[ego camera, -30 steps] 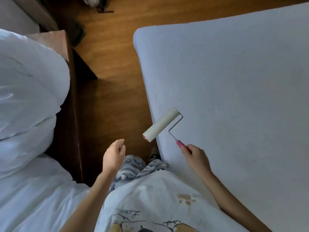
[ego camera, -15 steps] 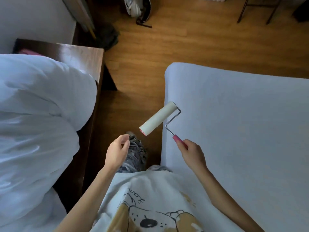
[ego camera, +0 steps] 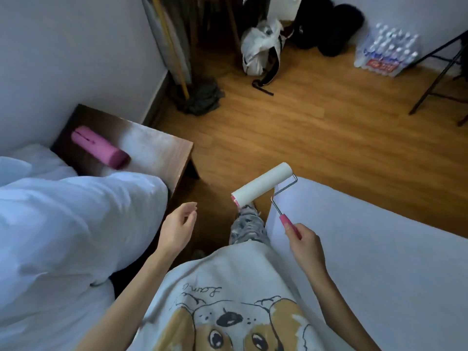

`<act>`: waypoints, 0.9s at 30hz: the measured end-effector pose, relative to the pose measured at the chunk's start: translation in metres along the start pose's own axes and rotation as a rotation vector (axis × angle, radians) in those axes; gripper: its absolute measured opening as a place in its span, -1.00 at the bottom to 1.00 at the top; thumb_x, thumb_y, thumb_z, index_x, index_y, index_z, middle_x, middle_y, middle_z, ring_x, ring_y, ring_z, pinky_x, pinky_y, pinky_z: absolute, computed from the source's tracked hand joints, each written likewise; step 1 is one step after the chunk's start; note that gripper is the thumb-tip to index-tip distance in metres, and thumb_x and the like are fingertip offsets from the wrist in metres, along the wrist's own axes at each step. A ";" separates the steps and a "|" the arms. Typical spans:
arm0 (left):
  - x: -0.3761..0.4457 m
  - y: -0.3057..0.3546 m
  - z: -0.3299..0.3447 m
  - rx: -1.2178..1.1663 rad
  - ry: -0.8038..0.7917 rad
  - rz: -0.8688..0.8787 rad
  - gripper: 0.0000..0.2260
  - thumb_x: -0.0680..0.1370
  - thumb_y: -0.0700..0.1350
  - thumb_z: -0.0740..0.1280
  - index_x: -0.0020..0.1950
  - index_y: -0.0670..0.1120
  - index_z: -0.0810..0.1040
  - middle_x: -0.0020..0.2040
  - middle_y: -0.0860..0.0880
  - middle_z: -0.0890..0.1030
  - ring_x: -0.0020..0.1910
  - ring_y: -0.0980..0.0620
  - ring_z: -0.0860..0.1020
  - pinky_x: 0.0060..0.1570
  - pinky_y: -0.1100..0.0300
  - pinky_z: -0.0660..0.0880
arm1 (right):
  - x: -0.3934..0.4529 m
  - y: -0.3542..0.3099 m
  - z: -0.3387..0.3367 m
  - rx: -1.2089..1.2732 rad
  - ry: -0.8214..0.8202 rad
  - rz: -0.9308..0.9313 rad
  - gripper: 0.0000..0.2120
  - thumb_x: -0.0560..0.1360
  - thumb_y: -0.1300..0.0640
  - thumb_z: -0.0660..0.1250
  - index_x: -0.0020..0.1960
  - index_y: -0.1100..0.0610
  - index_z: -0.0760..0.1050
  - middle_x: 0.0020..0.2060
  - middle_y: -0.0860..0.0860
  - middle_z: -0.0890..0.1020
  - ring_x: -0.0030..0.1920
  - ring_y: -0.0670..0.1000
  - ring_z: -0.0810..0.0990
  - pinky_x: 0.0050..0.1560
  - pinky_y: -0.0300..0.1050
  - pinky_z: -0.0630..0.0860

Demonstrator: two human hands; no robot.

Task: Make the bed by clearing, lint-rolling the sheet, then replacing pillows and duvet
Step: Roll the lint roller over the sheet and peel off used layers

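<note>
My right hand (ego camera: 305, 243) grips the pink handle of a lint roller (ego camera: 263, 184), whose white roll hangs in the air over the floor by the bed's corner. The bare white sheet (ego camera: 374, 262) covers the mattress on the right. My left hand (ego camera: 178, 225) is held out empty, fingers loosely curled, a little left of the roll. White duvet and pillows (ego camera: 71, 224) are piled on the left. A pink cylindrical case (ego camera: 98, 147) lies on the wooden nightstand (ego camera: 162, 153).
Wooden floor (ego camera: 291, 127) stretches ahead between the bed and the pile. At the far wall stand a white bag (ego camera: 260, 48), dark bags, a pack of water bottles (ego camera: 387, 53), a mop with a grey cloth (ego camera: 200, 97) and black chair legs (ego camera: 440, 72) on the right.
My view has tilted up from the sheet toward the room's far side. The roller has lifted off the mattress edge and now hangs beyond the bed's corner; my left hand stays beside it.
</note>
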State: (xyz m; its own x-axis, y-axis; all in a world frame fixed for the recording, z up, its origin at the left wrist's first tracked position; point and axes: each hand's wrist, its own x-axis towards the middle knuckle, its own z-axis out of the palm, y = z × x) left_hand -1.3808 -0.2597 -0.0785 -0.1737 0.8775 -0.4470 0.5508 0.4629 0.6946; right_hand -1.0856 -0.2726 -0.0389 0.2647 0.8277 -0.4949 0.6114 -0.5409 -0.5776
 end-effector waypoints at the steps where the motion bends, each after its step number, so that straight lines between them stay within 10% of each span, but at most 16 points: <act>1: 0.016 0.008 0.000 -0.010 0.032 -0.031 -0.75 0.64 -0.10 0.21 0.29 -0.04 0.54 0.19 0.02 0.62 0.16 0.11 0.55 0.21 0.11 0.50 | 0.026 -0.011 -0.004 -0.009 -0.027 -0.020 -0.48 0.50 -0.28 0.23 -0.45 0.05 0.23 -0.59 -0.08 0.35 -0.48 -0.08 0.31 -0.40 -0.13 0.26; 19: 0.245 0.016 -0.143 -0.102 0.700 -0.537 -0.59 0.55 -0.18 0.26 0.42 -0.13 0.40 0.30 -0.14 0.51 0.28 -0.14 0.45 0.18 0.00 0.40 | 0.297 -0.325 0.073 -0.470 -0.496 -0.614 -0.36 0.45 -0.41 0.09 -0.32 0.21 0.26 -0.51 -0.04 0.23 -0.47 -0.02 0.18 -0.41 -0.07 0.14; 27: 0.322 -0.082 -0.211 -0.001 0.595 -0.861 -0.40 0.54 -0.03 0.32 0.50 -0.22 0.21 0.32 -0.30 0.40 0.27 -0.30 0.40 0.15 -0.15 0.42 | 0.313 -0.430 0.163 -0.702 -0.602 -0.716 -0.47 0.53 -0.32 0.13 -0.39 0.08 0.27 -0.55 -0.05 0.36 -0.49 -0.07 0.31 -0.49 -0.24 0.16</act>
State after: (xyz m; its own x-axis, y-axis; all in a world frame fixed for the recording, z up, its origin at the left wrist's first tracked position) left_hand -1.6539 0.0120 -0.1604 -0.8808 0.1717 -0.4413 0.0501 0.9605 0.2738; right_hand -1.3869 0.1942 -0.0511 -0.5881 0.6035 -0.5384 0.8055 0.3773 -0.4569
